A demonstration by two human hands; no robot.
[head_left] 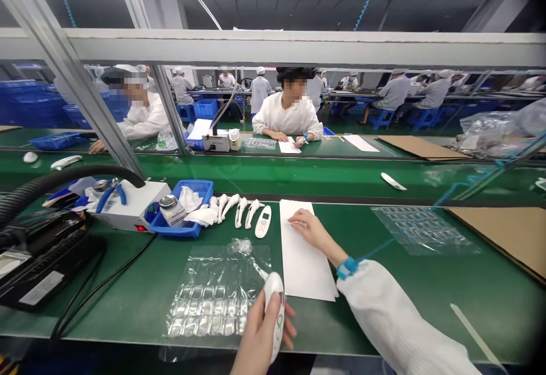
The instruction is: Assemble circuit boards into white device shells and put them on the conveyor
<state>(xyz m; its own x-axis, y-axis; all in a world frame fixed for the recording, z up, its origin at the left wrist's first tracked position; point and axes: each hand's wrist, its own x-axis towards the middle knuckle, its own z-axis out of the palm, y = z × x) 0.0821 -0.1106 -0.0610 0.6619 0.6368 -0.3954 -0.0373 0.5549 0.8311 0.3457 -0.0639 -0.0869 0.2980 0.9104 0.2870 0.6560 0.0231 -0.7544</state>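
White handheld device is sitting gripped in the left hand, fingers wrapped around its back, just over a clear pocketed plastic sheet on the table, while the right hand is resting on a white paper sheet, fingers loosely together.

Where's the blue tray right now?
In the head view, the blue tray sits left of centre, between the white bench unit and a row of white handheld devices.
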